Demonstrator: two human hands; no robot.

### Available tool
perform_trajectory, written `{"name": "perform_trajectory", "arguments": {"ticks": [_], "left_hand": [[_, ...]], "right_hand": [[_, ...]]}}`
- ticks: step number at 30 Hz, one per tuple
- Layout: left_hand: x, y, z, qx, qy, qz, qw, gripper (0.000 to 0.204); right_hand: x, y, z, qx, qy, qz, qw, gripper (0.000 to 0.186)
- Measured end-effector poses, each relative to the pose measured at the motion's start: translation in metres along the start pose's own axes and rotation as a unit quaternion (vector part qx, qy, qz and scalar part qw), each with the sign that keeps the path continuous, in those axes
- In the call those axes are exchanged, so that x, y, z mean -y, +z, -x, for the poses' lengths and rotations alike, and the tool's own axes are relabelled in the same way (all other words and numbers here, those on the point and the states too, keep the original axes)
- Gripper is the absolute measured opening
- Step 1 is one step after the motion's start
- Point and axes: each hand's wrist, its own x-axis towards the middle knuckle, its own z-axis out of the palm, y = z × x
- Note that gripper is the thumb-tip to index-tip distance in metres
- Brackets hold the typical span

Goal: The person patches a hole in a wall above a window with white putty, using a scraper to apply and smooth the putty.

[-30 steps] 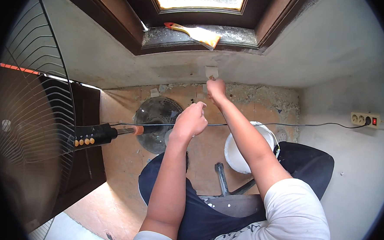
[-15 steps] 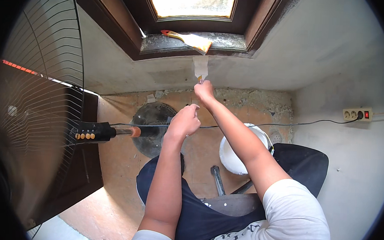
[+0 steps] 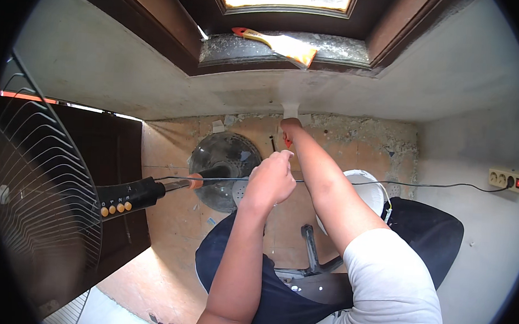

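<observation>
My right hand [image 3: 291, 129] reaches far forward to the bottom of the wall, closed on a paintbrush with a red handle end [image 3: 288, 143]. The brush head is largely hidden by the hand. A pale strip [image 3: 290, 109] shows on the wall right above my knuckles. Nearer to me, my left hand [image 3: 270, 180] hangs over the floor with its fingers curled. Whatever they hold, if anything, is hidden. A pale, dotted piece [image 3: 240, 190] shows beside that hand; I cannot tell whether they touch. Another paintbrush [image 3: 277, 45], red and yellow-handled, lies on the windowsill [image 3: 218, 49].
A standing fan [image 3: 52, 192] is at the left, its round black base [image 3: 212, 159] on the tiled floor. A white bucket [image 3: 366, 194] stands beside my right arm. A black cable [image 3: 434, 184] runs from the fan to a socket strip [image 3: 505, 180] on the right wall.
My right hand has gone down the wall with its paintbrush, from below the sill to near the floor. My left hand remains curled. The whole view has shifted.
</observation>
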Motion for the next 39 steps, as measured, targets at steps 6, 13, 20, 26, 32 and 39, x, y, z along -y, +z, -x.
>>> {"name": "perform_trajectory", "arguments": {"ticks": [6, 13, 20, 26, 32, 39], "left_hand": [[-0.001, 0.0, -0.003, 0.016, -0.01, 0.007, 1.0, 0.032], [-0.002, 0.004, -0.007, 0.001, 0.005, -0.005, 1.0, 0.038], [-0.004, -0.002, -0.002, 0.012, 0.003, -0.003, 1.0, 0.04], [-0.005, 0.001, 0.001, 0.025, 0.001, -0.003, 1.0, 0.048], [-0.008, 0.003, 0.002, 0.029, 0.012, 0.002, 1.0, 0.047], [-0.008, 0.005, 0.001, 0.024, 0.006, -0.003, 1.0, 0.038]], "right_hand": [[-0.017, 0.004, -0.002, 0.062, -0.087, -0.055, 0.993, 0.02], [-0.01, -0.018, 0.023, -0.02, -0.122, 0.05, 0.991, 0.008], [0.03, -0.055, 0.107, -0.118, 0.111, -0.743, 0.65, 0.011], [0.04, -0.1, 0.174, -0.198, -0.044, -0.675, 0.71, 0.015], [0.022, -0.116, 0.148, -0.244, 0.134, -0.573, 0.771, 0.018], [-0.003, -0.078, 0.084, -0.007, 0.302, -0.461, 0.834, 0.012]]}}
